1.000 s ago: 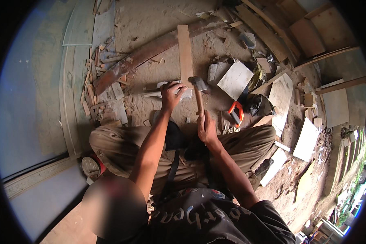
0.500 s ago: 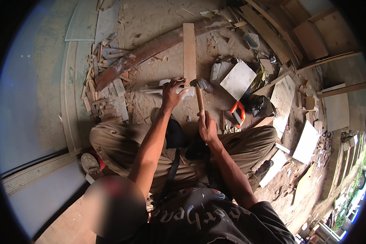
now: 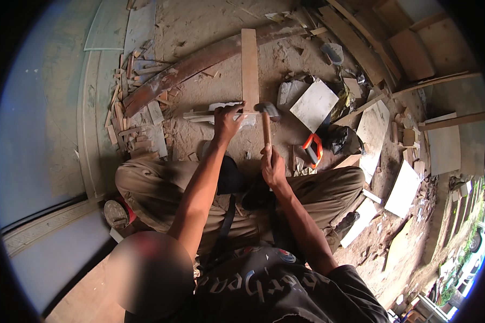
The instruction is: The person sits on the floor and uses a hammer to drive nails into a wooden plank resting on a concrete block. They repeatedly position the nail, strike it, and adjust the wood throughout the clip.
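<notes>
Pale plank [image 3: 250, 64] lies ahead and right of the left hand's [image 3: 227, 121] fingers, its long axis pointing away from the person; this hand is nearer, pinched narrow beside the plank's near end, its hold unclear. Right of that end, the right hand's [image 3: 274, 168] fingers wrap a wooden-handled hammer [image 3: 267, 129]. The plank's smooth, straight strip overlaps a rough, reddish-brown beam [image 3: 194, 65].

Plank [image 3: 249, 70] is plain light tan, hammer [image 3: 267, 128] is honey-brown in the handle and dark grey at the head, long beam [image 3: 188, 67] is dusty reddish brown with paler blotches. Square panel [image 3: 314, 105] is off-white with grey smudges, looped handle [image 3: 320, 153] is bright orange and black, trousers [image 3: 151, 188] are muddy khaki, tee [image 3: 242, 307] is black with pale lettering plus red and blue bits
</notes>
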{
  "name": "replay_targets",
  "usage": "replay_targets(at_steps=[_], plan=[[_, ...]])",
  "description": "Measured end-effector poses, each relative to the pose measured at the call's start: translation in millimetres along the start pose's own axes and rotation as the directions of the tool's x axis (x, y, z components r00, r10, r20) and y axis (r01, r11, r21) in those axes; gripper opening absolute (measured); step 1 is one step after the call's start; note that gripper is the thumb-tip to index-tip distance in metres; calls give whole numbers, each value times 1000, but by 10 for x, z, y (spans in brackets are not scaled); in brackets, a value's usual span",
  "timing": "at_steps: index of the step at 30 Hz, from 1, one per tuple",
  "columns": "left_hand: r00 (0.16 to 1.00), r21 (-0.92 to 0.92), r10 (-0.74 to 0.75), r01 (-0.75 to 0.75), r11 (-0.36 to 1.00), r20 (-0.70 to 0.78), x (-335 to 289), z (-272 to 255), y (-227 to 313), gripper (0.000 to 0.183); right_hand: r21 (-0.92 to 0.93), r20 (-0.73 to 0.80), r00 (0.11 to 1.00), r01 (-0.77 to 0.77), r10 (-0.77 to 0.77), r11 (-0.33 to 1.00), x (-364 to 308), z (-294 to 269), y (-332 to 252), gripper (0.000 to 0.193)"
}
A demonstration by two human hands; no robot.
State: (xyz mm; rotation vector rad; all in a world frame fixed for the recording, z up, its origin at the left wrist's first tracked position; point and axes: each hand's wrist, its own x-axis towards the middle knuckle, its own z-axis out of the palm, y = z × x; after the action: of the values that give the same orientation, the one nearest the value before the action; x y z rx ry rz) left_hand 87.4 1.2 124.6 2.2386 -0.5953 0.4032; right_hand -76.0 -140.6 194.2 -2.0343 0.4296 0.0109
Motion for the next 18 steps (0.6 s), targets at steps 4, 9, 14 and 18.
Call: replay_targets(at_steps=[4,9,14,18], plan=[[999,35,-13,12,999,29,-37,-2,34,42,184,-84,993,100,-85,978,-99,-7,47,44],[1000,-6,3,-3,1000,8,-27,16,25,41,-18,-4,997,80,-80,997,-7,65,73,42],[999,-9,-17,17,1000,44,3,-13,72,43,346,-121,990,108,-70,932,-85,75,26,52],[999,-2,-35,35,999,39,-38,-11,45,41,197,-237,867,485,-439,852,-90,12,-121,50]])
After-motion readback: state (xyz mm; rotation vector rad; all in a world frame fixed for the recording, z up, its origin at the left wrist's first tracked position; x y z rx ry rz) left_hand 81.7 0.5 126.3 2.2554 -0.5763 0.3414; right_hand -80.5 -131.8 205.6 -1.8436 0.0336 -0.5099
